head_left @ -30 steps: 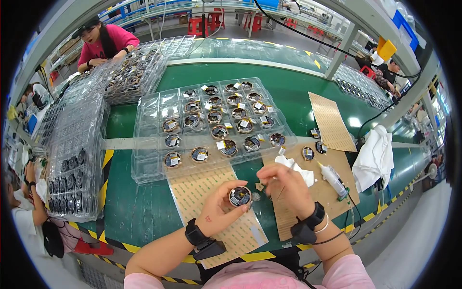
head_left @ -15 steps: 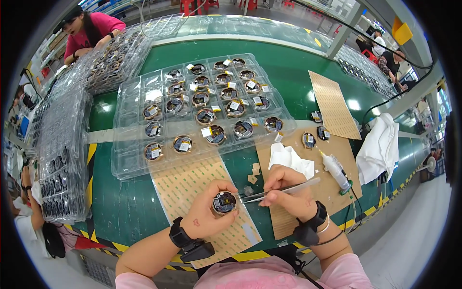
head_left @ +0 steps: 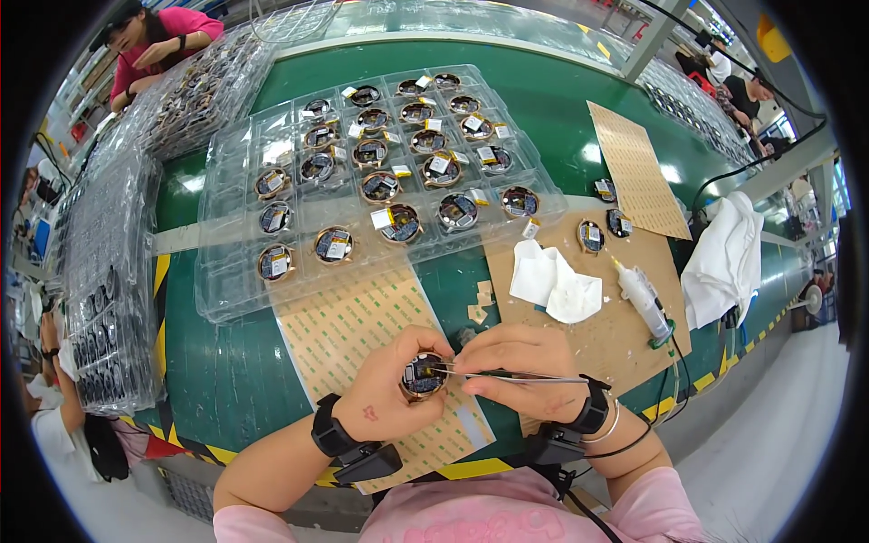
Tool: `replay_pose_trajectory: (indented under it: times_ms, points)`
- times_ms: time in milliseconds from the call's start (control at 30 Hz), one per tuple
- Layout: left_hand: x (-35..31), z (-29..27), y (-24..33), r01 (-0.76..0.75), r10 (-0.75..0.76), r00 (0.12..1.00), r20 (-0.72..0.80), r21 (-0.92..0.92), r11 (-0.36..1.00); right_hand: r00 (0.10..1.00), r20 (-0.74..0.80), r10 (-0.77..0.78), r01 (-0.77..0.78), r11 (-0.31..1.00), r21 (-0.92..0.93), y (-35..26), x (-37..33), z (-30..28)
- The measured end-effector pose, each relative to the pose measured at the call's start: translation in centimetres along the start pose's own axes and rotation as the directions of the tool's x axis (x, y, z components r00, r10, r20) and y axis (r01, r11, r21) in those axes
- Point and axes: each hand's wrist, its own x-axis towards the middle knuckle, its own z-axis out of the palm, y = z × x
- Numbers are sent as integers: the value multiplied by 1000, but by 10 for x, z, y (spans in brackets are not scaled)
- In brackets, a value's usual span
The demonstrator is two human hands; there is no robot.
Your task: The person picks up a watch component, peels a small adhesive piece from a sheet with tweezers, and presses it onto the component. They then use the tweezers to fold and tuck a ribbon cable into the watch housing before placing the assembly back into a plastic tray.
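Note:
My left hand is closed around a round watch case with a gold rim, its dark circuit parts facing up. In my right hand is a pair of metal tweezers, pinched between thumb and fingers. The tweezer tips reach into the case, over its inner parts; whether they grip anything is too small to tell. Beneath the hands lies a tan adhesive sheet with rows of green marks. Beyond them, a clear plastic tray bears many similar watch cases, several with small silver-and-yellow pieces attached.
To the right, brown cardboard bears a white tissue, a glue syringe and loose watch parts. A white cloth lies beyond. Stacked clear trays stand left. A person in pink sits far left.
My right hand has moved left and turned over the watch case, bringing the tweezer tips from beside it to inside it. The view has shifted slightly. The far-left person's arm has moved.

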Motion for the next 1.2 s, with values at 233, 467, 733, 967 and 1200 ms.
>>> replay_pose_trajectory:
  times_ms: [233, 467, 733, 967, 1200]
  points:
    - [1, 3, -1, -10, 11, 998, -56, 24, 1000, 999, -42, -2, -1, 998, -60, 1, -3, 7]
    - [0, 0, 0, 4, -4, 1000, 5, 23, 1000, 995, -55, 83, -80, 996, 42, 2, -2, 12]
    - [2, 1, -1, -28, 30, 998, -50, 35, 999, 992, -128, 5, -12, 998, -54, 0, -5, 17]
    - [2, 1, -3, -61, 64, 997, -52, 68, 996, 991, -133, -24, 11, 995, -97, 0, -4, 20]
    - [2, 1, -3, -56, 60, 997, -58, 73, 996, 989, -141, -35, 17, 992, -128, -1, -4, 20]
